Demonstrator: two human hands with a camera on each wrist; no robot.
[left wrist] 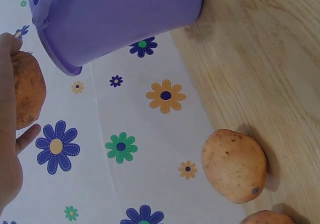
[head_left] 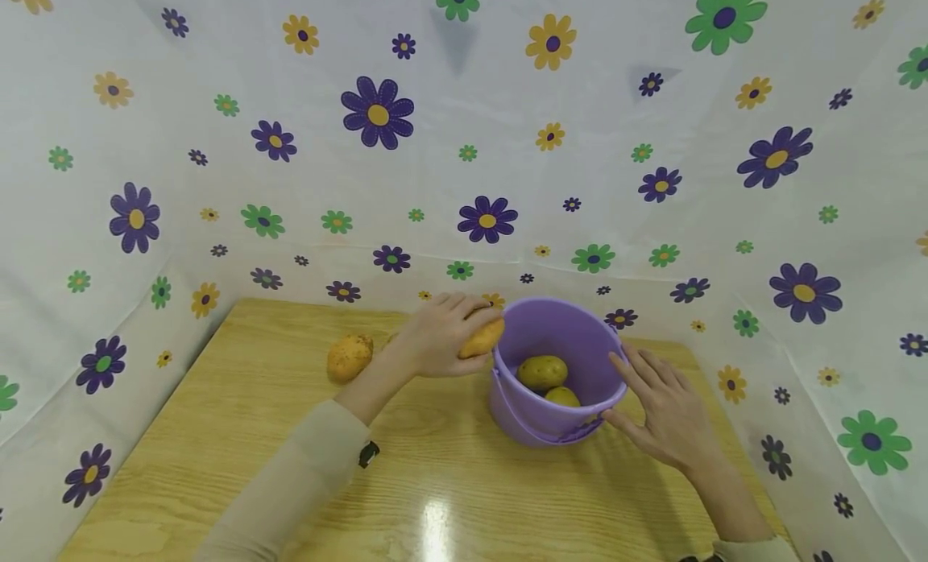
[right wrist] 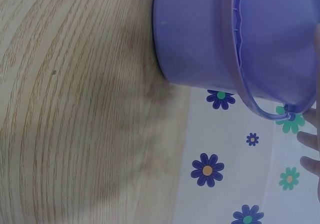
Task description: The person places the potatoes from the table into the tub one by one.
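My left hand (head_left: 451, 336) grips a potato (head_left: 482, 338) just beside the left rim of a purple bucket (head_left: 558, 429). The left wrist view shows that potato (left wrist: 29, 89) between the fingers and thumb, with the bucket wall (left wrist: 125, 19) above. Two potatoes (head_left: 542, 373) lie inside the bucket, one partly hidden by its front rim. On the bucket's right side my right hand (head_left: 663, 409) rests against the rim, fingers spread and fairly straight. Only some fingertips (right wrist: 310, 140) of it appear in the right wrist view.
A potato (head_left: 350, 357) lies on the wooden table (head_left: 435, 465), left of my left wrist; another is mostly hidden behind that wrist. The bucket's handle (right wrist: 245, 92) hangs down at its front. A flowered white sheet (head_left: 420, 183) encloses the table's back and sides.
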